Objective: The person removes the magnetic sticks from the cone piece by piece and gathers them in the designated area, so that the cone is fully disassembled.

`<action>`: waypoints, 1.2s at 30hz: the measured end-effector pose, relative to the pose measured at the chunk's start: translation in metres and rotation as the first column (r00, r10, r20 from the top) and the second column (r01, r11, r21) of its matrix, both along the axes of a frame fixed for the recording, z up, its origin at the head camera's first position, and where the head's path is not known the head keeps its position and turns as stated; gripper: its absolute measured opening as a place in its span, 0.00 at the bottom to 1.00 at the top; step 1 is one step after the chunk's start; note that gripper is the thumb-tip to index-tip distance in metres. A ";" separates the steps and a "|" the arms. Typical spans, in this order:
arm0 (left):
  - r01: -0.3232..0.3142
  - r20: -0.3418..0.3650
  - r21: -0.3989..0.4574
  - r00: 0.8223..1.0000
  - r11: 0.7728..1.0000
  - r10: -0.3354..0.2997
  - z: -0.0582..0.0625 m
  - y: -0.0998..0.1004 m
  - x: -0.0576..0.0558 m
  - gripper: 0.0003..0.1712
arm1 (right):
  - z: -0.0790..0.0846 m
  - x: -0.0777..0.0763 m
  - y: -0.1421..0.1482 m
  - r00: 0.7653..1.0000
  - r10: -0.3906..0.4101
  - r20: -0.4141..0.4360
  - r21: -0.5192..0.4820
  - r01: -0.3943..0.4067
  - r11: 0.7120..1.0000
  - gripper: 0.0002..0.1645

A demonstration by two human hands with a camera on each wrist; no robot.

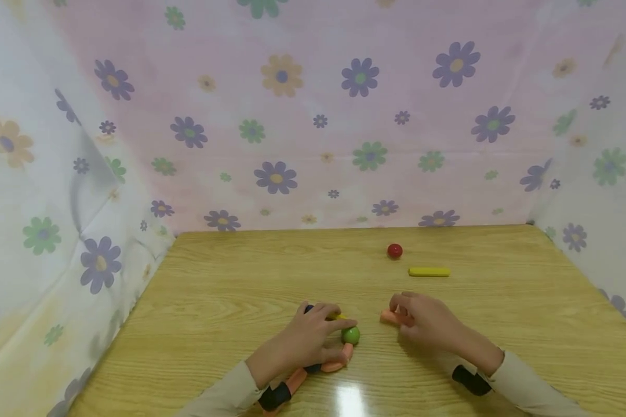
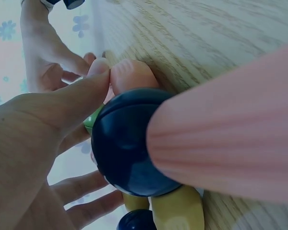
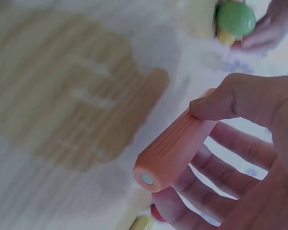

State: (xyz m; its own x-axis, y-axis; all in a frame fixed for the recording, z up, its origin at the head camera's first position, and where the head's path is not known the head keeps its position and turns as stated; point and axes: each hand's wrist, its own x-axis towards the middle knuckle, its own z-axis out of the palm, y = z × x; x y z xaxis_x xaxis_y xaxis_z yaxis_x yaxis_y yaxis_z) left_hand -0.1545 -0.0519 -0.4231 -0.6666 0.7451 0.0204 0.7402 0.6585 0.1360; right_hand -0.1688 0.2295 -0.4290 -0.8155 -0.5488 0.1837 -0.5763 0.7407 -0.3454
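L hand (image 1: 304, 340) prob. holding joined pcs (image 1: 334, 366), R hand (image 1: 432, 324) pinching rod (image 3: 175, 148), gap btwn, table edge (image 1: 302, 231) beyond

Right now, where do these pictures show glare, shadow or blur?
Head view: white glare on the table, at the bottom; left wrist view: the nearest pink stick looms large and soft; right wrist view: a brownish shadow on the washed-out table, the green ball slightly blurred.

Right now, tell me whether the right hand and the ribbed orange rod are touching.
Touching. The right wrist view shows it: the right hand holds the ribbed orange rod, its thumb resting directly on the ridged side.
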 end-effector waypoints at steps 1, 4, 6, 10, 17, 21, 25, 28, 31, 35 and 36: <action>0.000 0.001 -0.002 1.000 1.000 0.000 0.000 0.000 0.000 0.36 | 0.001 -0.002 0.004 1.000 -0.002 0.004 -0.005 0.002 1.000 0.17; 0.002 -0.005 -0.003 1.000 1.000 -0.002 -0.001 0.000 0.000 0.36 | 0.003 -0.006 0.015 1.000 -0.025 0.004 -0.008 0.025 1.000 0.17; 0.006 -0.015 -0.002 1.000 1.000 -0.006 -0.002 0.000 0.000 0.36 | 0.003 -0.009 0.022 0.999 -0.034 -0.015 -0.012 0.034 0.999 0.16; 0.009 -0.039 -0.001 0.999 1.000 -0.009 -0.004 0.000 -0.001 0.36 | 0.002 -0.015 0.032 0.998 -0.032 -0.062 -0.044 0.029 0.999 0.09; 0.005 -0.032 0.003 0.999 1.000 -0.005 -0.004 0.000 -0.001 0.37 | -0.002 -0.026 0.045 0.994 -0.036 -0.103 -0.025 0.033 0.999 0.04; 0.001 -0.025 -0.001 1.000 1.000 -0.001 -0.004 -0.001 0.000 0.37 | -0.002 -0.032 0.052 0.995 -0.042 -0.096 0.016 0.043 0.999 0.08; 0.003 -0.022 0.001 1.000 1.000 -0.003 -0.004 -0.001 0.000 0.36 | 0.000 -0.037 0.058 0.994 -0.048 -0.100 0.057 0.054 0.997 0.15; 0.002 -0.023 0.003 1.000 1.000 -0.002 -0.004 -0.001 0.000 0.36 | 0.001 -0.042 0.061 0.993 -0.051 -0.104 0.071 0.059 0.996 0.14; -0.002 -0.024 0.002 1.000 1.000 0.003 -0.004 -0.002 0.001 0.36 | 0.000 -0.047 0.063 0.993 -0.046 -0.108 0.066 0.054 0.996 0.13; -0.005 -0.028 -0.001 1.000 1.000 0.005 -0.004 -0.002 0.001 0.36 | -0.003 -0.053 0.066 0.991 -0.051 -0.125 0.066 0.060 0.996 0.10; -0.005 -0.030 -0.001 1.000 1.000 0.005 -0.004 -0.002 0.001 0.36 | -0.003 -0.054 0.066 0.990 -0.054 -0.127 0.068 0.063 0.996 0.09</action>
